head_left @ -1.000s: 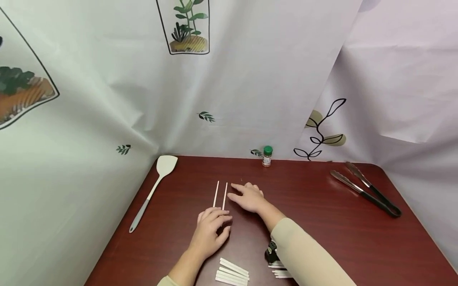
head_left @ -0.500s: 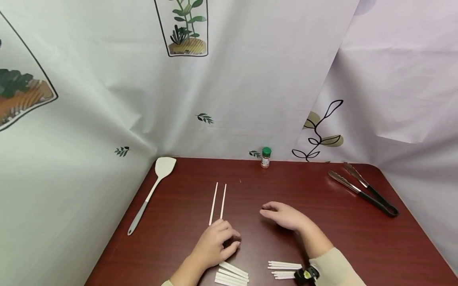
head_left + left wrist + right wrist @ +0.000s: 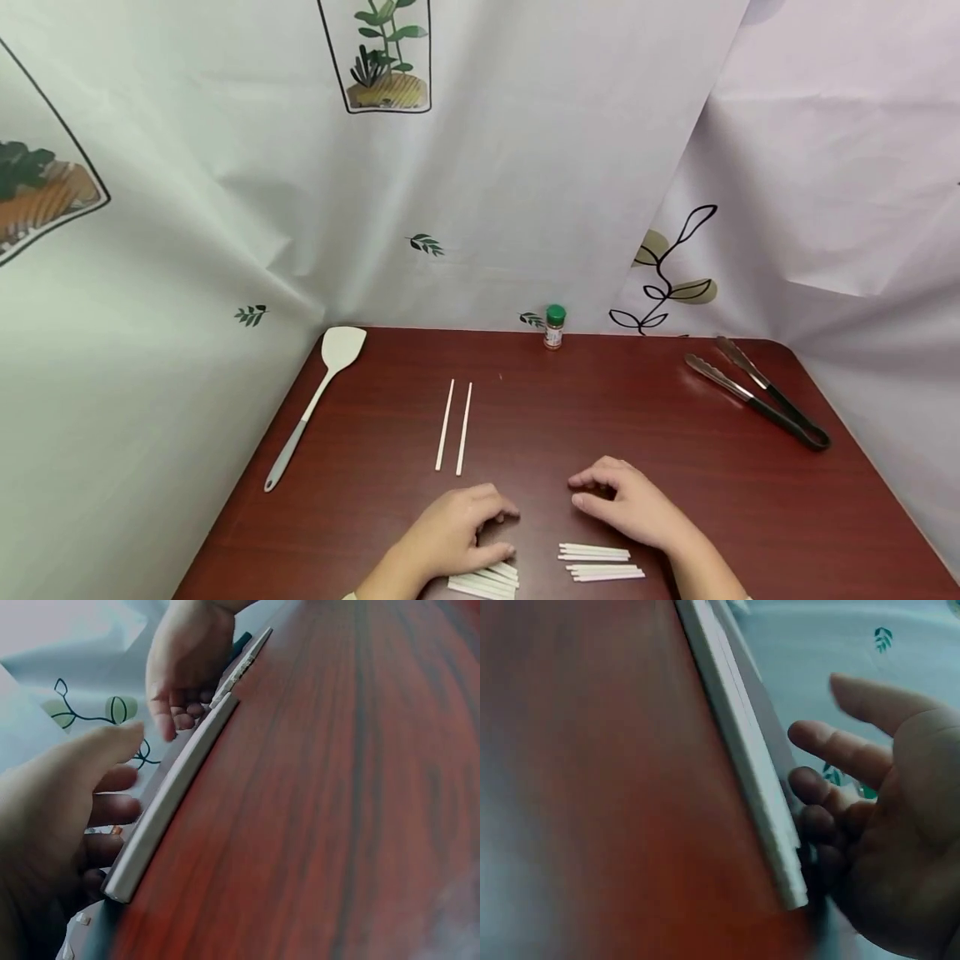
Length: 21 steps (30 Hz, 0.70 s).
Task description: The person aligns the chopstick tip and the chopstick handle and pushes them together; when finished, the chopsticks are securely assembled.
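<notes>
Two thin white sticks lie side by side, roughly parallel, near the middle of the table. Below them my left hand hovers with loosely bent fingers, partly hiding a group of white sticks; nothing is in its grasp. To the right, my right hand is held over the table with relaxed fingers and nothing in them. Close below it lie two small bundles of white sticks. In the left wrist view a white stick lies past the fingers; the right wrist view shows white sticks beside the fingertips.
A white spatula with a grey handle lies along the left edge. The green-capped spice jar stands at the back by the patterned curtain. Metal tongs with black handles lie at the right, spread apart.
Both hands have come back toward the near side, away from the two parallel sticks. Those sticks now show in full, and the right bundles are uncovered.
</notes>
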Motion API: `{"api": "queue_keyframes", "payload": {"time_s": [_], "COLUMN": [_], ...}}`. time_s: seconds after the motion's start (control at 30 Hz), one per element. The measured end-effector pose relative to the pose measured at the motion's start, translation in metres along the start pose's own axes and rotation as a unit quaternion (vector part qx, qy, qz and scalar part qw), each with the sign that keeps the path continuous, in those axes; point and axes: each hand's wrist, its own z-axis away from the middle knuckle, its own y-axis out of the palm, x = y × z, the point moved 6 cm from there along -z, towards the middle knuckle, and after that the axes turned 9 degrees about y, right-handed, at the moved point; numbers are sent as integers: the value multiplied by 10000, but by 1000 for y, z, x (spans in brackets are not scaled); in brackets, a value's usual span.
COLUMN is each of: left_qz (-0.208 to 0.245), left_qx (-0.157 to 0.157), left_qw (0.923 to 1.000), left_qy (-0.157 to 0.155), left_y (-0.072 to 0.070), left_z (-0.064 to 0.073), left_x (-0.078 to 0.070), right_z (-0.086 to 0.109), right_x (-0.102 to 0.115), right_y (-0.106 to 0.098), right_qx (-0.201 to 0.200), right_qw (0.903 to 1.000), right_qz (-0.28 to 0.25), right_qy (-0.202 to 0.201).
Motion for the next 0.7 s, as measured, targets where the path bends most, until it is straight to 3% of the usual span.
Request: {"api": "queue_keyframes", "payload": {"time_s": [0.13, 0.27, 0.7], "left_qz": [40, 83, 509], "left_qx": [265, 388, 570], "left_qw": [9996, 9991, 9968], "left_qy": [124, 181, 239], "left_y": [4, 3, -4], "left_z": [0, 0, 3], "left_x": [-4, -6, -5], "right_z": [19, 35, 40], "right_x": [1, -1, 5], "right_y": [3, 8, 17], "right_qx": [-659, -711, -3], "right_qw": [9912, 9819, 9788], "right_qz": [397, 517, 999], "right_qy": [-1080, -1678, -1791]}}
